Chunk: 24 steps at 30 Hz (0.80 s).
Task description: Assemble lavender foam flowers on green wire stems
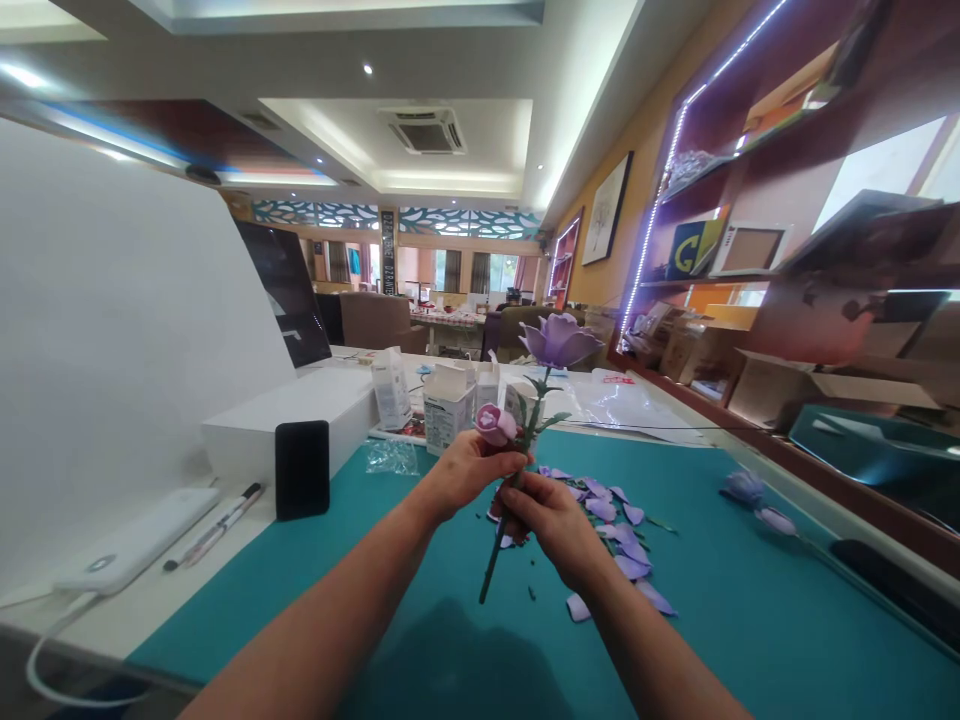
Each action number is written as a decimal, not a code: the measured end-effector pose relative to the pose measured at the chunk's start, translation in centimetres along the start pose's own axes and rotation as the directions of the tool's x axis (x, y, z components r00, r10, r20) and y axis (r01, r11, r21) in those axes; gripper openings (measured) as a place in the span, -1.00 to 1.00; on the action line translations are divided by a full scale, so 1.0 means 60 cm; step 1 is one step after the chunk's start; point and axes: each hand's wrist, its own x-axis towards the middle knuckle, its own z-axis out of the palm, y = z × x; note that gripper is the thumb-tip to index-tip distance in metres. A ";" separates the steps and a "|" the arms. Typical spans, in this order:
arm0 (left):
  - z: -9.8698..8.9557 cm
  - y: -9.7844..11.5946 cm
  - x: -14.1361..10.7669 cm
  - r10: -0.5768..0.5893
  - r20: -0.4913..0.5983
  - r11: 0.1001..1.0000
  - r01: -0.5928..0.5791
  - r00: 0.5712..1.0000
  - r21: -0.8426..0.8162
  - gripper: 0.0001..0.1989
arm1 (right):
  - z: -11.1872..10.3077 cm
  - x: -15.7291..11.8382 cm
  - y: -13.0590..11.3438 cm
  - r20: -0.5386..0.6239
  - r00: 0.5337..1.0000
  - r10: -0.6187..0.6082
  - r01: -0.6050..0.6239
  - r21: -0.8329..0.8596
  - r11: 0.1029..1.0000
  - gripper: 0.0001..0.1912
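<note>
An artificial purple flower [559,343] stands upright on a green stem, with leaves and a smaller pink-purple bud [496,425] branching off to the left. My left hand [471,470] pinches the stem just under the bud. Slightly lower, my right hand [546,515] closes round the same stem, whose bare end slants down to the left above the mat. Loose purple petals [626,540] lie scattered on the teal mat [420,560], partly behind my right hand. How the bud joins the stem is hidden by my fingers.
White boxes [448,410] and a crumpled clear bag [391,457] are at the mat's back. A black device [302,470], a pen [217,525] and a white power bank [139,540] sit left. Another purple flower [776,520] lies right, near shelves with cardboard boxes [780,385].
</note>
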 end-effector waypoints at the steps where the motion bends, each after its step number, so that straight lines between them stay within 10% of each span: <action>1: 0.003 -0.003 0.002 -0.004 -0.040 1.000 0.004 0.999 0.006 -0.75 | 0.000 -0.001 0.001 0.000 1.000 0.004 -0.004 0.006 1.000 -0.68; 24: 0.033 -0.015 0.007 0.050 -0.169 0.955 0.003 0.984 0.295 -0.68 | -0.006 0.001 0.034 -0.059 0.998 0.026 -0.023 0.050 0.998 -0.71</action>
